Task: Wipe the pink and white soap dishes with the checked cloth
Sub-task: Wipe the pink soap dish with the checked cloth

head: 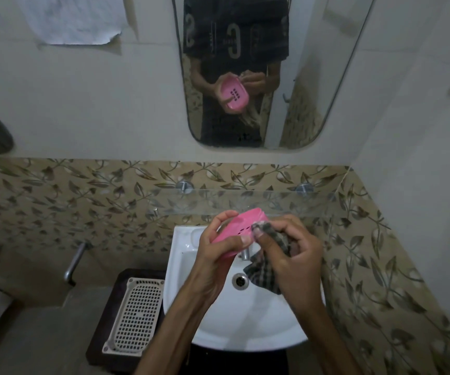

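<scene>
Here the left hand (214, 255) grips the pink soap dish (238, 230) over the white basin (245, 315), thumb on its near edge and fingers (222, 217) curled round the far side. Just right of them, the right hand (295, 255) pinches the checked cloth (268, 266) against the dish's end. The white soap dish (134, 315) lies well left of both hands, on a dark tray (104, 320).

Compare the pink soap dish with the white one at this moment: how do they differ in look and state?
The pink soap dish is solid with a few drain holes; the white soap dish is a fine grid. The pink one is held tilted above the sink in the left hand; the white one lies flat beside it, untouched. Both are perforated.
</scene>
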